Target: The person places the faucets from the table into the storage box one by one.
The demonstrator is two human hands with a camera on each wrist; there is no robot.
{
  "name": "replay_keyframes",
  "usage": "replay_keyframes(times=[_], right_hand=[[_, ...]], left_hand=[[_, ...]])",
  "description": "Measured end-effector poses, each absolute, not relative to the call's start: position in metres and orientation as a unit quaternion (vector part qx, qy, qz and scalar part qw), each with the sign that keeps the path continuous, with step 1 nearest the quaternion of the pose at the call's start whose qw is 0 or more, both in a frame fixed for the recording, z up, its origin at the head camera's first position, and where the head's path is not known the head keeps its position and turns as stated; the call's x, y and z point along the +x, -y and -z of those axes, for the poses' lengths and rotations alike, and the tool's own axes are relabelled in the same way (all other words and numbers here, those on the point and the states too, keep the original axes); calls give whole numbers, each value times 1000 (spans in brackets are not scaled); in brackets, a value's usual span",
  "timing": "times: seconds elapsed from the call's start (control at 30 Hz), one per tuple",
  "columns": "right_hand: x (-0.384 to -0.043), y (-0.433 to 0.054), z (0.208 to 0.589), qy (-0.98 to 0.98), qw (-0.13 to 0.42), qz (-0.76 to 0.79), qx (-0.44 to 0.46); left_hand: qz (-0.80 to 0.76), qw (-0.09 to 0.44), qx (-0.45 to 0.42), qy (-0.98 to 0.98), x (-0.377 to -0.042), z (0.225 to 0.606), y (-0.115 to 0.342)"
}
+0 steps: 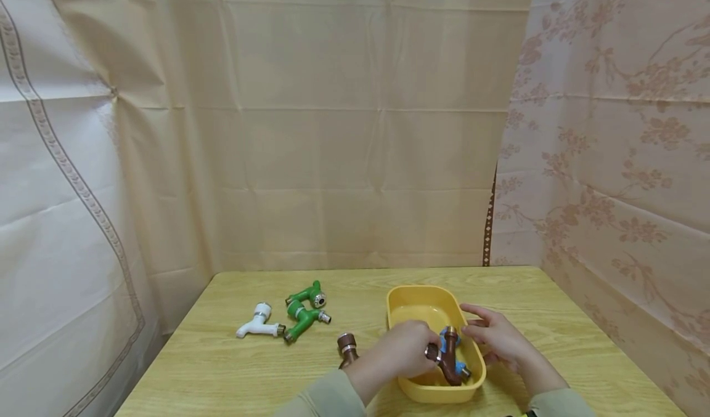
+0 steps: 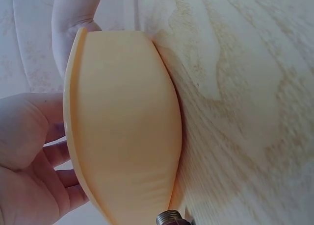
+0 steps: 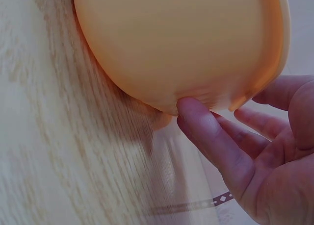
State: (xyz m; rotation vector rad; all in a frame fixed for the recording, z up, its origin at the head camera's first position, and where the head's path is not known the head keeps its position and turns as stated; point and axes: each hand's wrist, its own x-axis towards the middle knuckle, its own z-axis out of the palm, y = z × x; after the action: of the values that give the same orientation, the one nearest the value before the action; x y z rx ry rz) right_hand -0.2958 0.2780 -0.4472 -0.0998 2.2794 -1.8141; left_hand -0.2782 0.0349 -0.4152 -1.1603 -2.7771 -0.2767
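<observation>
Brown tap (image 1: 448, 358) inside the yellow tub (image 1: 438, 395), tilted over something blue (image 1: 461, 368), probably another tap, with the knob right at the left hand (image 1: 407, 349). Fingers there reaching past the rim and partly hidden; cannot tell whether clamped on the knob or merely touching. Right hand (image 1: 499, 341) at the tub's opposite side, fingers apart, one tip against the outer wall.

Could roll off the blue piece and knock the wall, given such rounded, uneven support. Could skid the tub along the worktop (image 1: 183, 368) through a one-sided push, with seemingly only a light brace from the right. Could bump the second brown tap (image 1: 347, 342), partly hidden beside the left wrist, with a careless sweep of the sleeve (image 1: 333, 398).

Farther left, a green tap (image 1: 303, 321), another green tap (image 1: 302, 295) just behind, and a white tap (image 1: 258, 326) near both. Beyond, plain cloth (image 1: 355, 127). No brand, label or writing legible anywhere.
</observation>
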Motion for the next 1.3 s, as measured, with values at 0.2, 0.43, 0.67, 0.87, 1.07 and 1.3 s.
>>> replay_keyframes(times=[0.2,0.43,0.67,0.87,1.07,1.3], right_hand=[[-296,-278,447,-778,114,616,-31],[-296,-278,447,-782,110,613,-23],[-296,-278,446,-781,117,613,-27],[-296,-278,446,-779,120,614,-29],[-297,-278,446,-783,116,611,-26],[-295,-277,446,-782,116,612,-25]], left_hand=[[110,15,-363,925,-280,417,-38],[134,-13,-336,932,-281,414,-39],[118,-5,-348,930,-277,412,-40],[118,3,-344,932,-275,410,-41],[138,4,-339,931,-275,406,-38],[153,11,-342,927,-273,399,-31]])
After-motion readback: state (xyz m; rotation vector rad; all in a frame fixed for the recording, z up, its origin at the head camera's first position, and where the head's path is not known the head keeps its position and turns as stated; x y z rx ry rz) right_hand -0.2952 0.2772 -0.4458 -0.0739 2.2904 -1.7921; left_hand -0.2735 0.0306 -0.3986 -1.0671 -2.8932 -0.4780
